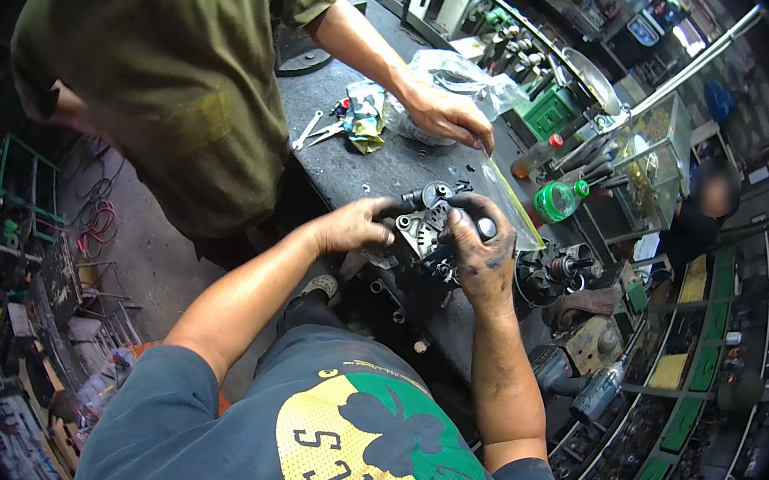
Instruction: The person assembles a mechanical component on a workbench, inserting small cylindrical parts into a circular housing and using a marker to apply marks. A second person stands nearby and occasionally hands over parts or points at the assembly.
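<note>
Between my hands, at the near edge of the dark workbench point(324, 100), is a grey metal machine part point(419, 232) with a round boss and bolt holes. My left hand point(355, 225) is closed on its left side, fingertips against the metal. From the right, my right hand point(486, 261) reaches over it, fingers curled and blackened with grease. A dark piece with a round silver end point(487, 226) shows in that hand; its kind is unclear. Fingers and shadow hide much of the part's lower side.
Across the bench a person's hand point(451, 117) rests by a clear plastic bag point(465, 77). Wrenches point(306, 130) and a crumpled colourful packet point(364, 116) lie left of it. A green bottle point(555, 203) and a red-capped bottle point(536, 157) stand right. A cordless power tool point(599, 393) lies near my right elbow.
</note>
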`<state>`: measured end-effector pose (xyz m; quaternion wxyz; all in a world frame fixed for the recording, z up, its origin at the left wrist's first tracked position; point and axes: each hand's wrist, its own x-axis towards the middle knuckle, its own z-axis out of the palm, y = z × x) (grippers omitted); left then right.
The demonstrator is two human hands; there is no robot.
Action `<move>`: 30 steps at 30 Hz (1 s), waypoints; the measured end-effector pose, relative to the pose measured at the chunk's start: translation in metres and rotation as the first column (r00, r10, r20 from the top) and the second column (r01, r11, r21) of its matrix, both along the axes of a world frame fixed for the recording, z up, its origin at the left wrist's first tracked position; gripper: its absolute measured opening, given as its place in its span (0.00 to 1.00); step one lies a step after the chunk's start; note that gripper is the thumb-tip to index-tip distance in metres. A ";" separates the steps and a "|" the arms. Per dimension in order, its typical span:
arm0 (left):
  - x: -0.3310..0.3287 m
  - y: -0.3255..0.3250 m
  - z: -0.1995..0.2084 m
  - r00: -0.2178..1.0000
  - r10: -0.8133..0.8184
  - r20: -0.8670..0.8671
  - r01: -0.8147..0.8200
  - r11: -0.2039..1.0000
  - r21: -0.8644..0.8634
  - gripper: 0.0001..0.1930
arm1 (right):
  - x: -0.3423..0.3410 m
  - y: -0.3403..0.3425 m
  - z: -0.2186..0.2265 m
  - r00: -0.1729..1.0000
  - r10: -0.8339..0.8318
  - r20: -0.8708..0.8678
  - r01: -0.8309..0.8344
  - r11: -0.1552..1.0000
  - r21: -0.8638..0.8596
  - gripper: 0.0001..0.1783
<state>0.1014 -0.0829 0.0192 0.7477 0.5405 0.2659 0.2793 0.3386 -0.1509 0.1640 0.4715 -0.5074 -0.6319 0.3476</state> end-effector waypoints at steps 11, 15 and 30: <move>0.063 -0.178 -0.046 0.798 0.395 -0.454 -0.272 0.910 0.313 0.49 | 0.024 -0.050 0.038 0.947 0.152 -0.282 -0.096 0.975 0.202 0.11; 0.077 -0.191 -0.048 0.760 0.501 -0.414 -0.313 0.840 0.443 0.52 | 0.053 -0.057 0.030 0.974 0.097 -0.205 -0.078 0.992 0.098 0.12; 0.017 -0.083 0.061 0.785 0.619 -0.038 -0.162 0.264 0.951 0.40 | 0.084 -0.138 -0.019 0.676 0.549 0.492 -0.147 0.754 -0.640 0.33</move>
